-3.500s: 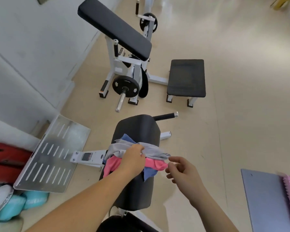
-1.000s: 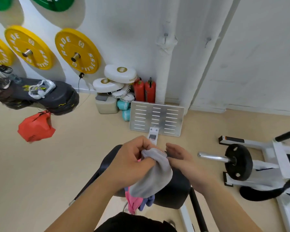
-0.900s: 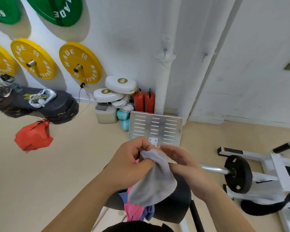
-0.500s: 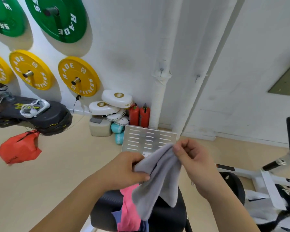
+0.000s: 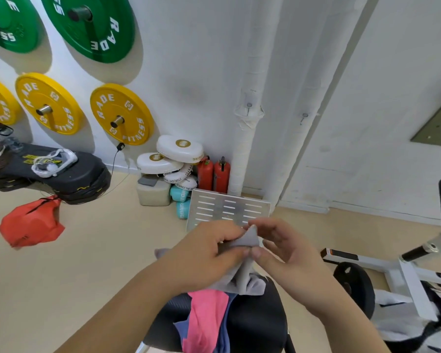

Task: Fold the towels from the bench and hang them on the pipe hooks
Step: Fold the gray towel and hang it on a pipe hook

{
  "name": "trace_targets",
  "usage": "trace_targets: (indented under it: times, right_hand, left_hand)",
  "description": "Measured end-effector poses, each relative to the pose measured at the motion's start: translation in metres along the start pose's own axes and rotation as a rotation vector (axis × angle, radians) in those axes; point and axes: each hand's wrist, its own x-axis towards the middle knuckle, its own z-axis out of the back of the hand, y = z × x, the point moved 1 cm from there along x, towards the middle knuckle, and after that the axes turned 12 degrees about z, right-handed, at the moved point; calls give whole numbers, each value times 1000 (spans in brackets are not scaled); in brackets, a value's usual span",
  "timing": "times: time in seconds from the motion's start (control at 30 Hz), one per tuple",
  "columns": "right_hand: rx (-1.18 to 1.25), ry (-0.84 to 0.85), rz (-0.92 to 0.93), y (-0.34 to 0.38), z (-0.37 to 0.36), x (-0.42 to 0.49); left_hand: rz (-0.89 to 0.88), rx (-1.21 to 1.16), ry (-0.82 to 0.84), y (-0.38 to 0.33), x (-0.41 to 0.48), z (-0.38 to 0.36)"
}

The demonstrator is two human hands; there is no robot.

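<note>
A grey towel point(image 5: 242, 273) hangs between my hands above the black bench pad point(image 5: 257, 324). My left hand point(image 5: 209, 253) grips its upper edge, and my right hand point(image 5: 285, 248) pinches the same edge beside it with thumb and fingertips. A pink towel point(image 5: 204, 319) and a blue towel point(image 5: 224, 335) lie draped on the bench pad below. Straight ahead stand two white wrapped pipes, each with a small metal hook: one hook point(image 5: 248, 108) on the left pipe, another hook point(image 5: 303, 117) on the right pipe. Both hooks are bare.
A slotted metal footplate point(image 5: 229, 207) stands on the floor just beyond my hands. Red extinguishers point(image 5: 214, 174), white pads and teal items crowd the pipe base. Yellow and green weight plates hang on the left wall. A weight machine point(image 5: 392, 273) stands at right.
My hands have come closer together on the grey towel's top edge, bunching it. The view has tilted up a little toward the wall and the hooks.
</note>
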Motion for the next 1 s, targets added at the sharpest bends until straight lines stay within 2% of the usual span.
trace_targets:
  times: [0.07,0.17,0.23,0.33,0.4,0.5,0.63,0.87,1.0]
  right_hand:
    - [8,-10,28,10,-3,2]
    - [-88,-10,35,14,-3,2]
    - [-125,-81,43,13,-7,2]
    - [31,-270,42,7,-10,2]
    - [56,-338,34,1,-6,2]
    - [-18,-421,-19,-14,9,1]
    - [-27,-535,-59,-20,32,15]
    - [86,-759,186,26,71,40]
    - [33,-756,213,24,65,19]
  left_hand:
    - [-14,-14,-23,-2,-1,-4]
    - [107,-202,-59,6,-8,-3]
    - [189,-227,9,19,-12,-4]
    - [314,14,154,59,-15,-14]
    - [406,124,172,89,-20,-16]
    - [440,148,106,115,-21,-7]
    - [376,188,-64,107,4,26]
    - [237,114,-434,46,42,92]
    - [200,-56,-486,36,26,99]
